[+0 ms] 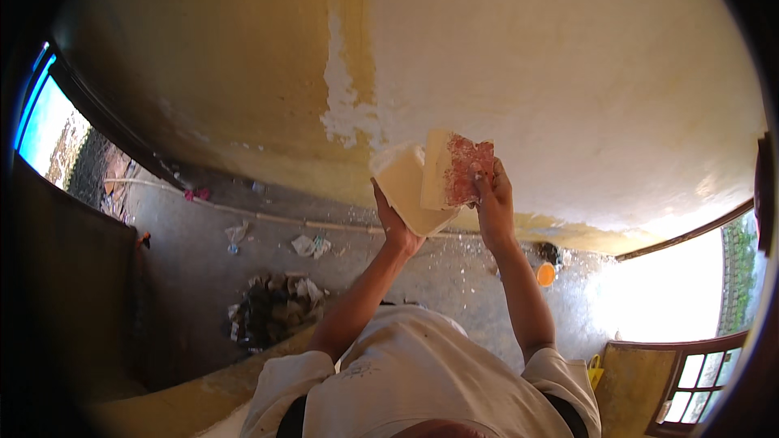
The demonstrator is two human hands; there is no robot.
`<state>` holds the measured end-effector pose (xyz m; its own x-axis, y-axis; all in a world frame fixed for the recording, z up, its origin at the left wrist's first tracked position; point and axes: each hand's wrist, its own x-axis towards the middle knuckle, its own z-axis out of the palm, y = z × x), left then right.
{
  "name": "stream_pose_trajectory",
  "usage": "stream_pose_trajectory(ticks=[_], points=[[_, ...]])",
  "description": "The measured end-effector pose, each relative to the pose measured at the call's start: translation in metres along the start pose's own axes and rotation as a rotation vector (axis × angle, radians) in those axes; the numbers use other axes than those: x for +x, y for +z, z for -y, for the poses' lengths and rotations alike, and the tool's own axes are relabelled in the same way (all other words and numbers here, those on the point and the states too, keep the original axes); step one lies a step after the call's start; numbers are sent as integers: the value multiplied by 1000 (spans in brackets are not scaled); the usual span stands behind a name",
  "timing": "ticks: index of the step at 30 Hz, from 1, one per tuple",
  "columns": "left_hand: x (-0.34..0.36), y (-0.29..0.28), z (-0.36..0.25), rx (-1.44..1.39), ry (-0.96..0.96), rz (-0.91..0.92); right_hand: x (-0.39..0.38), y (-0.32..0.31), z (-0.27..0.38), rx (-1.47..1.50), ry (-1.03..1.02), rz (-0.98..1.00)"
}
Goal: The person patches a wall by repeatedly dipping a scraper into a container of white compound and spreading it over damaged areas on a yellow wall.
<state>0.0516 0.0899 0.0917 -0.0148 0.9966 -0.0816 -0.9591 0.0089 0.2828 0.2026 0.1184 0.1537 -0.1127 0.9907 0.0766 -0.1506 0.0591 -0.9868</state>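
In my left hand [398, 227] is a shallow cream-white tray [399, 176] coated with pale putty, gripped from below and along its left side. My right hand [495, 195] is closed on a red putty spreader [471, 169], its thumb lying across the flat face. Pale putty covers the spreader's left edge, which overlaps the tray's right side. Both are held up in front of the wall [527, 57]. A patchy whitish strip [345, 93] runs down the yellow part of that wall, above the tray.
A heap of rubble or rags [276, 308] lies on the grey floor at the lower left. A long pole [268, 217] runs along the wall's foot near crumpled plastic [308, 246]. An orange container [545, 275] stands at the right. A window [702, 385] is at the lower right.
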Motion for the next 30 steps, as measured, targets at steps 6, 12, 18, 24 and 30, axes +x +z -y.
stream_pose_trajectory(ticks=[6, 12, 18, 24, 30], points=[[47, 54, -23, -40, 128, 91, 83, 32, 90, -314, -406, 199], [102, 71, -80, -51, 207, 117, 173, 89, 197, -796, -796, 156], [99, 36, -115, -40, 220, 194, 251, 115, 275, -1223, -1133, 61], [83, 31, -123, -60, 114, 127, 300, 147, 353, -1539, -1199, -66], [76, 39, -114, -67, 91, 129, 337, 158, 448, -1496, -1394, -292]])
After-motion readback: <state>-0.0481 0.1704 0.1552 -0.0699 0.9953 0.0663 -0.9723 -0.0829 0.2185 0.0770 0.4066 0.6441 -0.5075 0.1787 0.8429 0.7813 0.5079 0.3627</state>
